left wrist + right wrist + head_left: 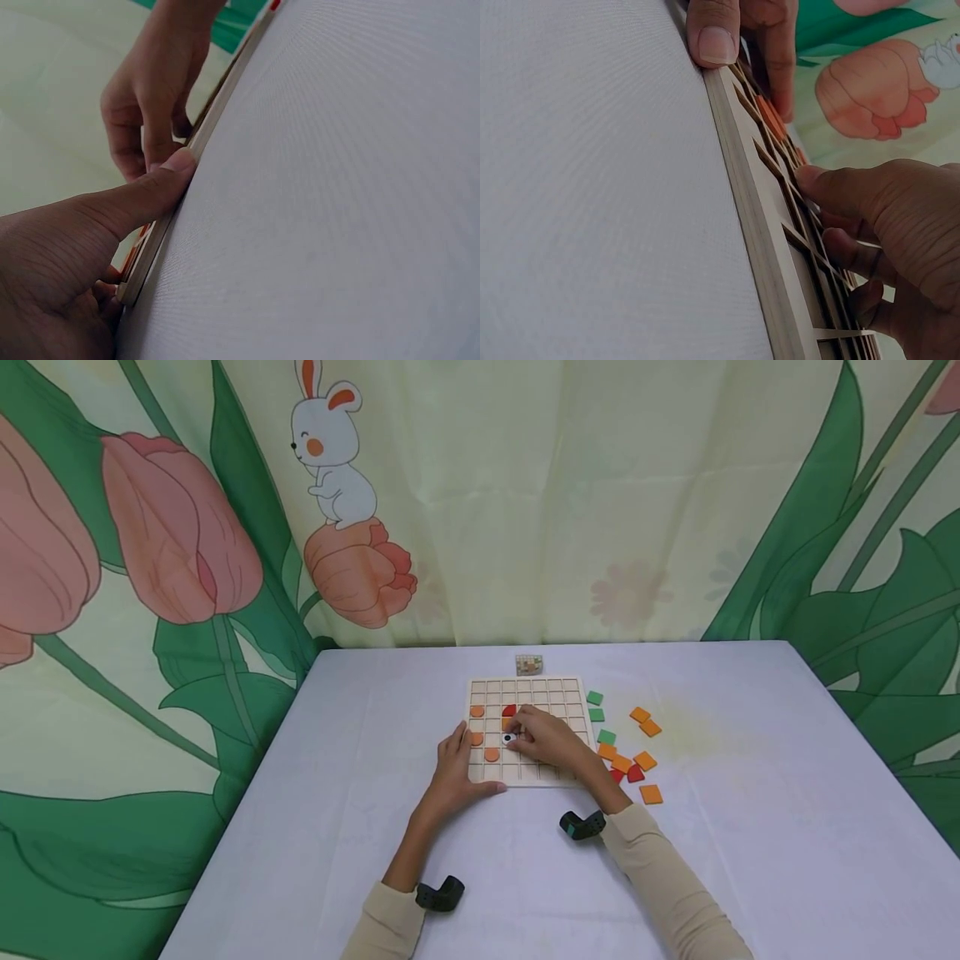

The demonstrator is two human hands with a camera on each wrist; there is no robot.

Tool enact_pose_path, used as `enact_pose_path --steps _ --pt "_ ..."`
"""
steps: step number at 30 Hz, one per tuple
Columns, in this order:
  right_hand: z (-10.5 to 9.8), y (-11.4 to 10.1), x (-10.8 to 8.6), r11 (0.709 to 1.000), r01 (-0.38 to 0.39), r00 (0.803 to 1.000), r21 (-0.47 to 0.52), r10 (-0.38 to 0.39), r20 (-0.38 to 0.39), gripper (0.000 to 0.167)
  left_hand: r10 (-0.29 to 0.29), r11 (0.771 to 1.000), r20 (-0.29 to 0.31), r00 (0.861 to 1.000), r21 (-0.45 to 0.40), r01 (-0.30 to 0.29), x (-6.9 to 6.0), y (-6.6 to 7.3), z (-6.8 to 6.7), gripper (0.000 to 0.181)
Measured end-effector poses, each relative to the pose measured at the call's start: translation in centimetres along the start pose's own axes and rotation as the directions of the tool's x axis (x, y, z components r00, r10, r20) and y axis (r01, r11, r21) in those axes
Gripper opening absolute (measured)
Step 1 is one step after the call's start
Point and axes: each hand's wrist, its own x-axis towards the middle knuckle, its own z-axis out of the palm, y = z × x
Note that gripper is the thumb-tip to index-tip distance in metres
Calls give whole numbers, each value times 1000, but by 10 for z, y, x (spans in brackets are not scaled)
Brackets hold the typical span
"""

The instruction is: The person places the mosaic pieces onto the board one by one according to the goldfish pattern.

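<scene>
The left hand (pixel 454 770) grips the corner of the grid board (pixel 531 773), thumb stretched along its near edge. The right hand (pixel 551 740), fingers bent, pinches an eye tile (pixel 508 738) on the board; orange tiles (pixel 651 794) lie to its right.

Board (pixel 527 774): pale, square grid. Tiles (pixel 621 764) beside its right edge: orange, green, red. Disc (pixel 507 738): white, apparently with black centre.
</scene>
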Motion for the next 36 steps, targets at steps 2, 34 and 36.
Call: enact_pose_path --steps 2,34,36 --pt "0 0 0 1000 4 1000 1 -4 -1 24 -4 1000 -3 1000 0 4 0 1 0 123" --pt "-25 11 -20 1000 -4 997 11 5 -77 22 -12 1000 -18 1000 0 12 0 1 1 122" --pt "-28 16 -25 1000 -22 995 12 23 -93 21 -14 1000 -16 1000 -13 14 -1 1 2 122"
